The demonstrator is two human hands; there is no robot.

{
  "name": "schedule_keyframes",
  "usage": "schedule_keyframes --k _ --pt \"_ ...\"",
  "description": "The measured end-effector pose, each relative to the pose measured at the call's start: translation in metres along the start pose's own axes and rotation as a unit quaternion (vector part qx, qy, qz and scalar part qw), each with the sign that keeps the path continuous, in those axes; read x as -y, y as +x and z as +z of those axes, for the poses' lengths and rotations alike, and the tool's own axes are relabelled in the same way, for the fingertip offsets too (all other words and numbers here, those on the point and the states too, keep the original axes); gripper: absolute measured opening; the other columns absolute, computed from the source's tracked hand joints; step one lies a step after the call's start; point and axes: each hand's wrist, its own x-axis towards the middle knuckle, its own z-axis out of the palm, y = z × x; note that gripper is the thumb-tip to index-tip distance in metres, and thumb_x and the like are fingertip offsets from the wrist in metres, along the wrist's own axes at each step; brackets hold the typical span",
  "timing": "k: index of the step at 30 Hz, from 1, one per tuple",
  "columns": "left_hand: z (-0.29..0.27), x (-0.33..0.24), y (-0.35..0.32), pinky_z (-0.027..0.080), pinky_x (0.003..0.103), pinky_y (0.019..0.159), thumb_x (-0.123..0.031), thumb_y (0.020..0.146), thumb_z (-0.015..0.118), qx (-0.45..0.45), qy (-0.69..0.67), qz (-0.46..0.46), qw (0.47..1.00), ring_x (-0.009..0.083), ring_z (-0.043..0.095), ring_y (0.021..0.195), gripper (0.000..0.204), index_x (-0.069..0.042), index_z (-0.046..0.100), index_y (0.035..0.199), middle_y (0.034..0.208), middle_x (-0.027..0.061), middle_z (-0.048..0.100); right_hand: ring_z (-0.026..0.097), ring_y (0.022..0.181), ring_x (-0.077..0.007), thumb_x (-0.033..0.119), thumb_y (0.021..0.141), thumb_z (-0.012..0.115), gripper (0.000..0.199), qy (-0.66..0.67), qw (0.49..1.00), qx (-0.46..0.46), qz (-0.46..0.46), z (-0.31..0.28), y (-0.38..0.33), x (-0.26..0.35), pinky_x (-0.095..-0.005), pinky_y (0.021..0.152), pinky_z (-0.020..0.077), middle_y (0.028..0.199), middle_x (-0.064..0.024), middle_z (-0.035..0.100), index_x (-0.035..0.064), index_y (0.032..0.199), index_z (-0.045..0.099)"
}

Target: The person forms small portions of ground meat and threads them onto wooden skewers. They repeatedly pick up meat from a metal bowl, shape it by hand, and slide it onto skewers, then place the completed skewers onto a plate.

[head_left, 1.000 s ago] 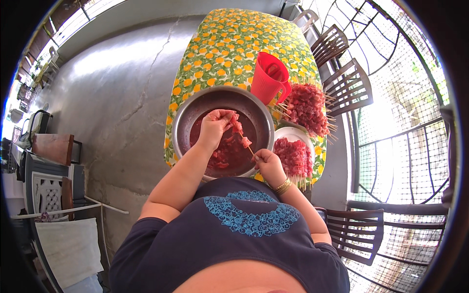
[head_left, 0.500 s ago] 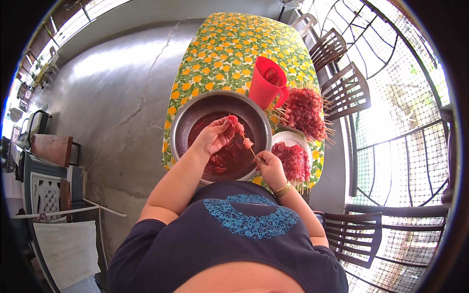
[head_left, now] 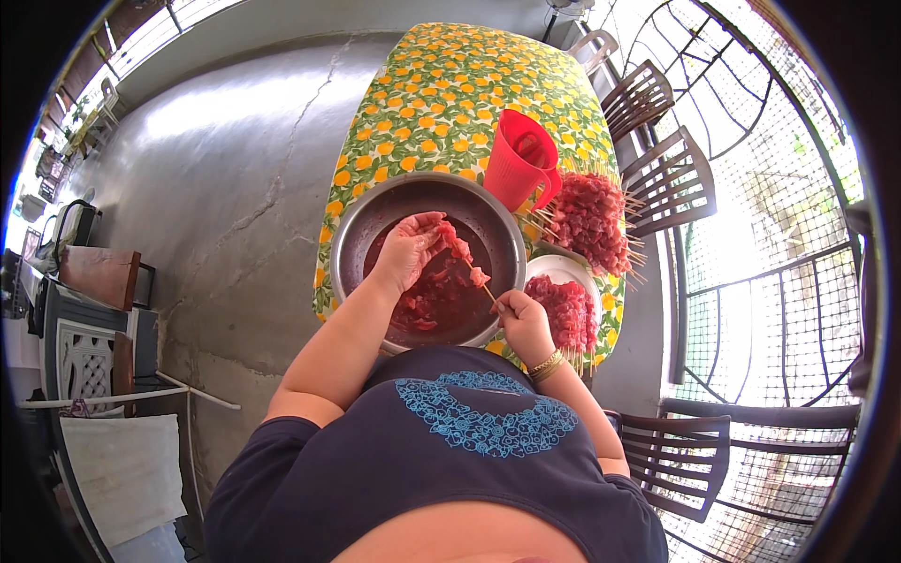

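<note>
My right hand (head_left: pixel 523 324) pinches the lower end of a thin wooden skewer (head_left: pixel 490 293), which slants up and left over a wide metal basin (head_left: pixel 347 225). Pieces of raw red meat (head_left: pixel 457 246) are threaded along its upper part, with a paler piece (head_left: pixel 480 278) lower down. My left hand (head_left: pixel 409 253) is closed at the upper end, its fingers against the meat there; the skewer's tip is hidden. Loose raw meat (head_left: pixel 434 298) lies in reddish liquid inside the basin. By my right hand, a white plate (head_left: pixel 589 278) bears a pile of meat skewers (head_left: pixel 563 311).
Beyond the plate sits a larger heap of meat skewers (head_left: pixel 589 220), sticks poking out. A red plastic pitcher (head_left: pixel 514 169) stands behind the basin. The table wears a fruit-patterned cloth (head_left: pixel 460 84). Dark slatted chairs (head_left: pixel 671 183) line the right side by a window grille.
My left fingers have shifted slightly on the upper meat, uncovering more of it. My right hand keeps hold of the skewer's lower end. The view has moved a little.
</note>
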Motion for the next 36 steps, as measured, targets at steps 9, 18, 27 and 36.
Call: schedule_keyframes --k 9,18,27,36 --pt "0.003 0.003 -0.004 0.054 0.030 0.089 0.003 0.097 0.056 -0.010 0.272 0.171 0.947 0.0162 0.067 0.094 0.017 0.002 0.060 0.113 0.101 0.0112 0.069 0.057 0.061 -0.0111 0.001 0.092 0.060 0.009 -0.003 1.000 -0.006 0.014 0.000 -0.002 0.007 -0.0270 0.059 0.0472 0.069 -0.0059 0.063 -0.0004 0.087 0.067" --pt "0.005 0.006 -0.010 0.055 0.030 0.083 0.013 0.092 0.052 -0.020 0.522 0.376 0.765 0.0170 0.067 0.088 0.023 -0.001 0.066 0.104 0.095 0.0101 0.068 0.052 0.062 -0.0063 0.005 0.097 0.057 0.011 0.068 0.995 0.032 0.071 0.000 -0.007 0.009 -0.0226 0.060 0.0453 0.076 0.0003 0.062 0.0004 0.094 0.067" --pt "0.025 0.018 -0.016 0.053 0.039 0.089 -0.004 0.100 0.049 -0.028 0.179 0.157 0.971 0.0272 0.067 0.096 0.020 -0.002 0.060 0.117 0.109 0.0163 0.068 0.043 0.059 -0.0052 0.016 0.102 0.054 0.015 0.262 0.948 0.082 0.160 0.007 -0.006 0.010 -0.0194 0.055 0.0362 0.072 0.0029 0.053 0.0036 0.100 0.062" --pt "0.033 -0.007 -0.005 0.057 0.049 0.085 -0.029 0.106 0.043 -0.040 -0.014 -0.078 0.996 0.0357 0.069 0.092 0.033 0.001 0.056 0.106 0.099 0.0230 0.067 0.048 0.061 -0.0032 0.016 0.100 0.059 0.012 0.251 0.949 0.130 0.140 0.014 -0.005 0.016 -0.0192 0.057 0.0414 0.076 0.0040 0.059 0.0046 0.102 0.064"
